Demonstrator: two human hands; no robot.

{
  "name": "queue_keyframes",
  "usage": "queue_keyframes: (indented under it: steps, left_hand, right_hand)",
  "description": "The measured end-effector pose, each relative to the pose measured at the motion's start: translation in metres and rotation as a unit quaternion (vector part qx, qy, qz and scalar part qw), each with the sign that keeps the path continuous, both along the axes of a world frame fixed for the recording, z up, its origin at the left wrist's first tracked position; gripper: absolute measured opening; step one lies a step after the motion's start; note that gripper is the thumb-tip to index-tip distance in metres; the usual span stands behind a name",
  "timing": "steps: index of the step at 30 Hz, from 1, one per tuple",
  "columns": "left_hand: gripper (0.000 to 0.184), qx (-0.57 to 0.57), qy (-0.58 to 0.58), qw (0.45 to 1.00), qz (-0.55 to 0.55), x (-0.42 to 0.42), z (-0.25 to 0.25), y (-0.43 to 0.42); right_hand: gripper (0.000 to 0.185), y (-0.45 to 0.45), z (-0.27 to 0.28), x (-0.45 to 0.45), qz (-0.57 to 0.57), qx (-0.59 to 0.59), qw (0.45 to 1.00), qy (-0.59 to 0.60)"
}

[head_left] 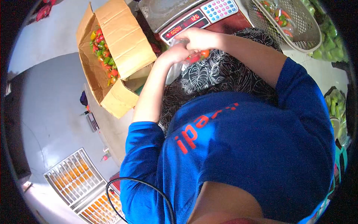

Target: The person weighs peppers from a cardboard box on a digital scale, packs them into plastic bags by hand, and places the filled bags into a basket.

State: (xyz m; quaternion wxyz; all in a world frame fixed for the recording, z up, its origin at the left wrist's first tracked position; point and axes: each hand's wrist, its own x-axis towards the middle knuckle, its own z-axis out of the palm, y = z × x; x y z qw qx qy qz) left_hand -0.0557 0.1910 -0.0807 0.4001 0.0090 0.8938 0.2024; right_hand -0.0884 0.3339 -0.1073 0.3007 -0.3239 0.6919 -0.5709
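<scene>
Two bare hands meet over the person's lap, close to the front of a scale (222,23). The left hand (173,54) is curled up tight, with its grip clenched on a clear bag (172,74). The right hand (201,39) is just beside it, a bit farther from the body, and its grip is squeezed on the same bag. Some of the fingertips are hidden, so I cannot tell just how they pinch it. The bag hangs under the hands, in front of the lap. Red and orange peppers (195,57) show through it, below the right hand.

The person wears a blue shirt (253,138) and has black and white leafy cloth (231,69) on the lap. Red numbers glow on the scale, next to its small round buttons. To the left is a brown box (125,37) with its flaps up. Lots of red, green and yellow peppers (102,54) lie inside it. To the right is a pale basket (314,42) full of holes, with bagged peppers (281,16) in it.
</scene>
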Motion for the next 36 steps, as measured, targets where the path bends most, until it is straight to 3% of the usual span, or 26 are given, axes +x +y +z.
queue_keyframes:
  steps: [1,4,7,11,14,17,21,25,27,28,29,33,36]
  left_hand:
    - [0.046,-0.091,0.000,0.993,-0.069,-0.004,0.000,0.002]
    - [0.051,-0.136,0.137,0.969,-0.155,-0.005,-0.026,-0.015]
    - [0.041,-0.253,0.159,0.933,-0.202,-0.002,-0.043,-0.022]
    - [0.039,-0.275,0.167,0.935,-0.148,0.012,-0.025,0.013]
    - [0.043,-0.255,0.176,0.936,-0.167,0.018,-0.020,0.017]
    - [0.045,-0.195,0.208,0.952,-0.111,0.030,0.001,0.011]
    - [0.030,-0.092,0.387,0.915,-0.063,0.052,0.015,-0.007]
    - [0.025,0.009,0.330,0.942,0.060,0.083,0.047,-0.008]
    - [0.027,0.060,0.472,0.874,0.099,0.094,0.042,-0.016]
    - [0.029,0.086,0.538,0.830,0.120,0.101,0.036,-0.021]
    - [0.038,0.091,0.543,0.819,0.161,0.105,0.029,-0.027]
    - [0.075,0.190,0.426,0.835,0.293,0.117,-0.040,-0.052]
    - [0.074,0.304,0.408,0.820,0.261,0.115,-0.037,-0.040]
  right_hand:
    - [0.052,0.001,0.001,0.001,0.007,0.000,1.000,0.010]
    - [0.057,0.002,0.010,-0.003,0.024,0.004,0.999,0.028]
    - [0.056,0.004,0.010,-0.007,0.024,0.005,0.999,0.024]
    - [0.050,0.004,0.010,-0.007,0.008,-0.015,0.998,0.057]
    - [0.042,0.005,0.010,-0.010,0.002,-0.024,0.998,0.053]
    - [0.035,0.010,0.015,-0.014,0.013,-0.024,1.000,-0.001]
    - [0.028,0.014,0.000,-0.029,0.079,-0.085,0.993,-0.003]
    - [0.024,0.020,0.003,-0.025,0.053,-0.090,0.993,-0.044]
    - [0.019,0.022,0.017,-0.021,0.032,-0.076,0.994,-0.069]
    - [0.017,0.023,0.023,-0.016,0.020,-0.085,0.991,-0.103]
    - [0.014,0.022,0.028,-0.011,0.008,-0.092,0.986,-0.137]
    - [0.003,0.013,0.055,0.012,0.001,-0.208,0.962,-0.177]
    - [0.003,0.004,0.079,0.041,-0.003,-0.224,0.958,-0.177]
